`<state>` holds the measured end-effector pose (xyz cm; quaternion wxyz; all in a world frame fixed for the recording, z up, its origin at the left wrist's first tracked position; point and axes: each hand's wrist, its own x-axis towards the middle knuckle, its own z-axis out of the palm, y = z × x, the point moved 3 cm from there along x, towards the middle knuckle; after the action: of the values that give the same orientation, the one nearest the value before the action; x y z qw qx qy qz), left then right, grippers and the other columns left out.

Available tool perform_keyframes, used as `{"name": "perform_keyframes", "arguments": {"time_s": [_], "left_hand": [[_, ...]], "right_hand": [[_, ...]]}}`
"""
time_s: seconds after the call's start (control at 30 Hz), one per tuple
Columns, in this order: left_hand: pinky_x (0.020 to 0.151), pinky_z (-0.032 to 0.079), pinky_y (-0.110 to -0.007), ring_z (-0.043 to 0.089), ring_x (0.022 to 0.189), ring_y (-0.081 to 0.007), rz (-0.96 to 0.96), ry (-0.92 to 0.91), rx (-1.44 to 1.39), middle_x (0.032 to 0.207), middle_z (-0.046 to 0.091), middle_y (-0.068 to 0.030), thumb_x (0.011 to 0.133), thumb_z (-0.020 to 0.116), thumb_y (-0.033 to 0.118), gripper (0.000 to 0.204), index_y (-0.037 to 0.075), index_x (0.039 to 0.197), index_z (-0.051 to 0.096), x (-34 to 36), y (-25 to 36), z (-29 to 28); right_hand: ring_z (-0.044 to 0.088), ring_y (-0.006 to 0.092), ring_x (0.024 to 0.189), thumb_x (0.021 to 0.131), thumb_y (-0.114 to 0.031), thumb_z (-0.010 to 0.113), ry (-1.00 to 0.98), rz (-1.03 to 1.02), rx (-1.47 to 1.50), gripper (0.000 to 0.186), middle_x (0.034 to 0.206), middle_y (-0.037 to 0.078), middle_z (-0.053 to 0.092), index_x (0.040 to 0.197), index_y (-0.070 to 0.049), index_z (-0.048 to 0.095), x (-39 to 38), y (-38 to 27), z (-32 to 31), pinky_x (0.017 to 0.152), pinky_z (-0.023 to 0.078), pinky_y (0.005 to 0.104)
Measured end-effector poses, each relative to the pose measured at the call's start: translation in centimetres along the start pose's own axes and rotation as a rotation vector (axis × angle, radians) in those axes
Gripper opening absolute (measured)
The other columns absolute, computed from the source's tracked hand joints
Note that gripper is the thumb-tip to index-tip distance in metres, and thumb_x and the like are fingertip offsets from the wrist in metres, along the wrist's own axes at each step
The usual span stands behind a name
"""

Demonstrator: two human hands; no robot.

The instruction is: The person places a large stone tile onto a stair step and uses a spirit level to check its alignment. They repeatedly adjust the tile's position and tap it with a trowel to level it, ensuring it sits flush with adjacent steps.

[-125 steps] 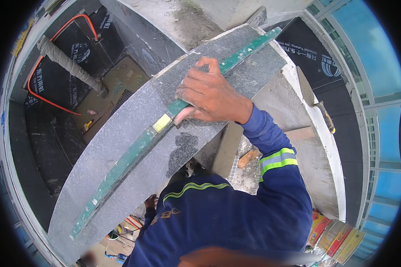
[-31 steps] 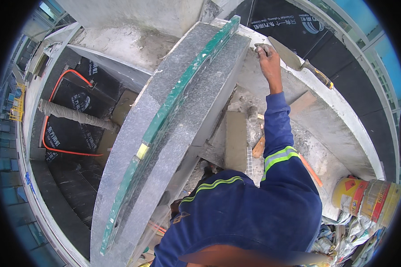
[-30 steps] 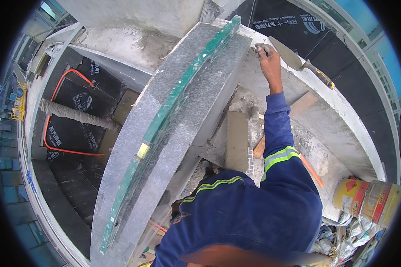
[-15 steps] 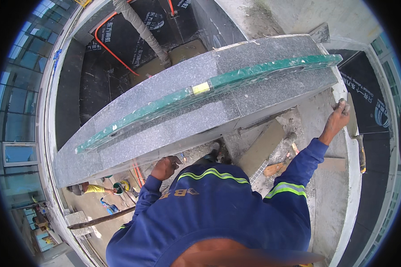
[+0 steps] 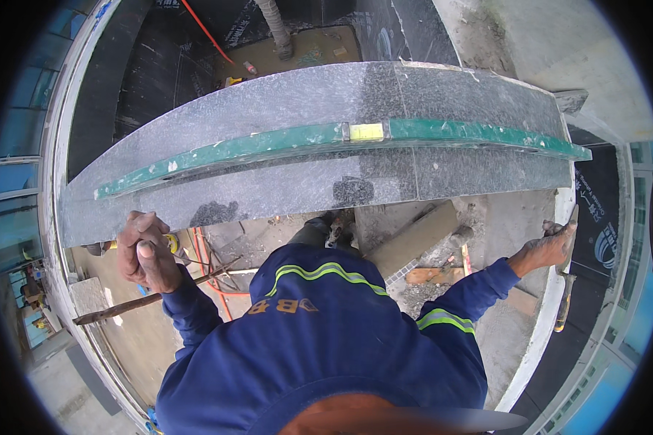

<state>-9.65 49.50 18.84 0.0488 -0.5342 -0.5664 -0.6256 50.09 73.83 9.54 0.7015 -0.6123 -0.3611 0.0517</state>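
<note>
A long green spirit level [image 5: 479, 134] with a pale yellow vial window lies along the speckled grey curved slab [image 5: 283, 98], which spans the view. My left hand [image 5: 149, 250] is at the slab's near left edge, fingers curled; what is inside them, if anything, is hidden. My right hand [image 5: 551, 246] is on the right, fingers bent beside the trowel blade [image 5: 570, 228] at the white wall edge [image 5: 530, 362]; I cannot make out what the fingers hold. The trowel's yellow-black handle [image 5: 562, 315] points toward me.
Beyond the slab is a dark-lined pit with a wrapped pipe [image 5: 276, 32] and orange conduit [image 5: 207, 32]. Below lie a mortar-coated block [image 5: 410, 235], wood scraps [image 5: 432, 275], orange hoses [image 5: 210, 279] and a long bar [image 5: 138, 304]. A partly hidden co-worker's head [image 5: 96, 249] shows lower left.
My view has turned, so the slab now lies nearly level across it. My right hand has left the level, where it was earlier, for the wall edge. My left hand has risen to the slab's edge.
</note>
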Motion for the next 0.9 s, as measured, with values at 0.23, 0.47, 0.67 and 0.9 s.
{"name": "perform_keyframes", "arguments": {"time_s": [0.23,0.47,0.67,0.9], "left_hand": [[0.056,0.035,-0.029,0.049,0.058,-0.0150,-0.073,-0.053,0.140,0.063,0.055,-0.0077,0.097,0.069,0.035,0.041,-0.005,0.094,0.072,-1.7,-2.4,2.9],[0.053,0.026,-0.028,0.041,0.054,-0.0107,-0.063,-0.087,0.203,0.062,0.051,-0.0040,0.097,0.067,0.029,0.033,-0.004,0.092,0.073,-2.2,-2.3,4.4],[0.052,0.030,-0.027,0.044,0.053,-0.0108,0.087,-0.133,0.164,0.058,0.050,-0.0038,0.098,0.068,0.019,0.023,-0.004,0.094,0.073,-0.8,-1.1,3.8],[0.077,0.049,-0.030,0.061,0.090,-0.0185,0.203,-0.464,0.304,0.108,0.066,-0.0101,0.089,0.080,0.021,0.035,0.000,0.115,0.071,5.5,3.2,8.7]], "right_hand": [[0.066,0.0176,0.069,0.098,-0.013,0.065,0.020,-0.157,0.097,0.017,0.078,0.011,0.066,0.085,-0.001,0.064,0.8,0.4,-0.2,0.060,0.049,0.0298],[0.065,0.0141,0.079,0.098,-0.010,0.065,-0.134,-0.286,0.017,0.016,0.090,0.011,0.070,0.103,0.004,0.070,-5.2,-4.5,3.6,0.065,0.049,0.0251],[0.059,0.0083,0.076,0.096,-0.007,0.070,-0.147,-0.242,0.212,0.013,0.089,0.005,0.068,0.105,0.003,0.071,-8.2,-5.0,3.4,0.065,0.045,0.0232],[0.063,0.0099,0.083,0.096,-0.005,0.073,-0.088,-0.100,0.194,0.019,0.094,0.008,0.070,0.110,0.007,0.069,-12.9,-2.9,-3.7,0.075,0.051,0.0244]]}}
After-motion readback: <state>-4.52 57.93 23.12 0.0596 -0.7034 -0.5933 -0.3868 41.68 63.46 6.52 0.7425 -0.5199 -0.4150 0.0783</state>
